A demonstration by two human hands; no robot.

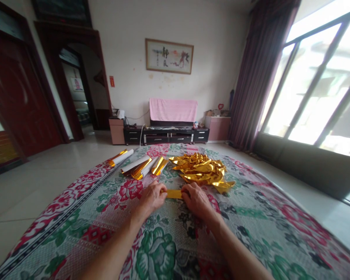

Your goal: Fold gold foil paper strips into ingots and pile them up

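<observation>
A small flat strip of gold foil paper (pixel 174 193) is stretched level between my two hands, low over the flowered cloth. My left hand (pixel 154 196) is closed on its left end, and my right hand (pixel 196 197) grips the right end. Just beyond my right hand lies a heap of folded gold foil pieces (pixel 202 169). Curled sheets of gold foil with white backs (pixel 142 166) rest beyond my left hand.
The flowered cloth (pixel 156 252) covers the wide surface before me. Another rolled gold and white sheet (pixel 121 157) lies near its far left edge. A low black cabinet (pixel 170 137) with a pink cloth (pixel 173 110) above it stands against the wall.
</observation>
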